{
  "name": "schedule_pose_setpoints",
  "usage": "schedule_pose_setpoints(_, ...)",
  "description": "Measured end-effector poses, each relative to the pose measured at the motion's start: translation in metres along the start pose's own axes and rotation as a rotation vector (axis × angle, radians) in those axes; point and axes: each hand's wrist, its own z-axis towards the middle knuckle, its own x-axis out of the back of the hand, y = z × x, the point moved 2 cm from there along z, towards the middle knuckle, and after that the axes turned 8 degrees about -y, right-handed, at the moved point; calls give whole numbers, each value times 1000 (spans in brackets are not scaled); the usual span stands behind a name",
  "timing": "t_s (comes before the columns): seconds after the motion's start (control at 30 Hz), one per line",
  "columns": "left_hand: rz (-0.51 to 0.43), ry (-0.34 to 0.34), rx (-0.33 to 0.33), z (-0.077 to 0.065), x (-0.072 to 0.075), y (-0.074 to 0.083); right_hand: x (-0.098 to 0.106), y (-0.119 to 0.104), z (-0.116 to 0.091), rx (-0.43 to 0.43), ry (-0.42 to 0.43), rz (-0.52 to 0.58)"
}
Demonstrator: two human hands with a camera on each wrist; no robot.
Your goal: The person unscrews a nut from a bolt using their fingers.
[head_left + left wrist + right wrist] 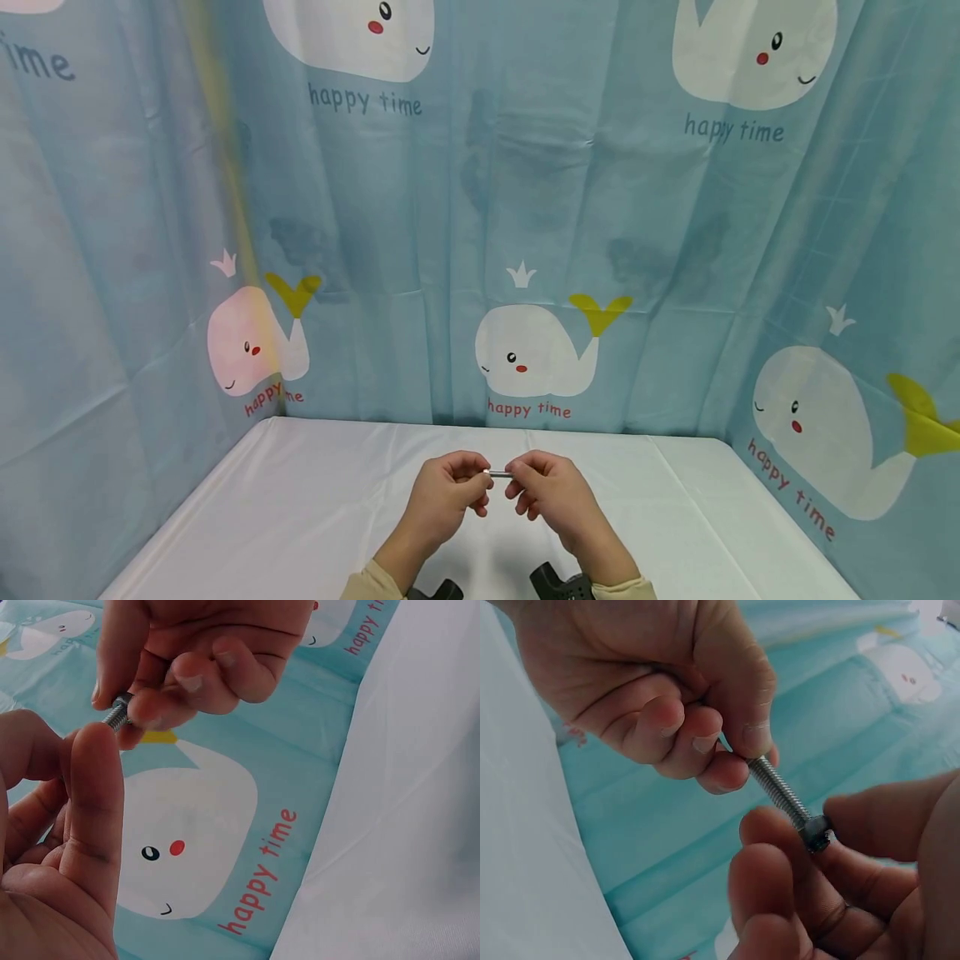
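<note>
A silvery threaded bolt (500,474) is held sideways between my two hands, above the white table. My left hand (446,500) pinches its threaded end between thumb and fingers. At the other end, my right hand (558,500) holds the dark hexagonal piece (815,833) between thumb and forefinger; I cannot tell whether it is the bolt's head or a nut. In the right wrist view the bare threads run between both sets of fingertips. The left wrist view shows only a short stretch of bolt (117,716), the rest hidden by fingers.
The white-covered table (300,500) spreads below and around the hands. Blue curtains (420,233) printed with whales stand behind it and on both sides. Dark wrist devices (558,581) and beige sleeves (372,583) show at the bottom edge.
</note>
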Motion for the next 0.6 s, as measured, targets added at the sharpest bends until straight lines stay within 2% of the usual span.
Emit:
schedule_pose_setpoints(0.33,-7,2,7,-1,1,0,0,2,0,-24,-24,-19)
schedule_pose_setpoints(0.6,-3,11,11,0,1,1,0,-2,0,1,-41,44)
